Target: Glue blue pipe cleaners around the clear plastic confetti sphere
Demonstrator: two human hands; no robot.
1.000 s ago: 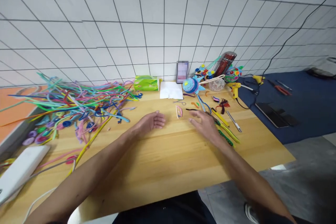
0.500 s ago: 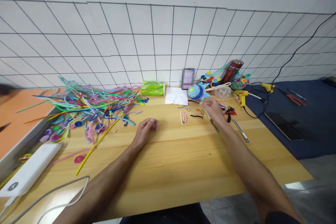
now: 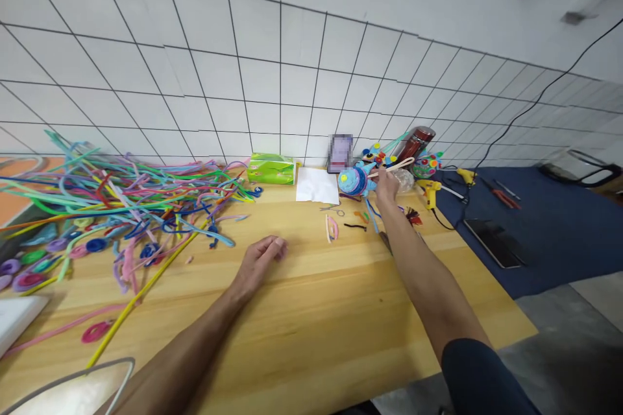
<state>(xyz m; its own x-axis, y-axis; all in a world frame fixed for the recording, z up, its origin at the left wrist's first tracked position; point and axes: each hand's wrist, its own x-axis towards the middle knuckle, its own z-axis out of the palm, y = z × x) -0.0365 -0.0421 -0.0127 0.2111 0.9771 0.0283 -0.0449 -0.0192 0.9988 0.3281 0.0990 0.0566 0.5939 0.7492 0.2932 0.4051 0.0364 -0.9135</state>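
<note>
Loosely curled, my left hand [image 3: 261, 260] rests on the wooden table [image 3: 302, 311] with nothing visible in its fingers. Farther back on the right, my right hand [image 3: 387, 185] reaches to a blue fish-like craft made of fuzzy pipe cleaners [image 3: 354, 180], with a yellow spot and darker bands. Its fingers are closed around the base of the beige loop [image 3: 400, 167] at the craft's tail end; the fingertips are partly hidden. In front of the craft lie small scissors [image 3: 333, 210], pink and cream pieces [image 3: 332, 228] and a short black piece [image 3: 355, 227].
Many coloured pipe cleaners [image 3: 160, 198] are heaped on the left. A green tissue pack [image 3: 271, 169], white paper [image 3: 317, 185] and a phone [image 3: 339, 154] stand or lie by the wall. A red flask [image 3: 415, 143], a yellow glue gun [image 3: 429, 193] and a dark tablet-like slab [image 3: 491, 242] are rightward.
My right hand has moved back from the table in front of the craft to the beige loop. My left hand stays much the same. The view has turned to the right and tilted.
</note>
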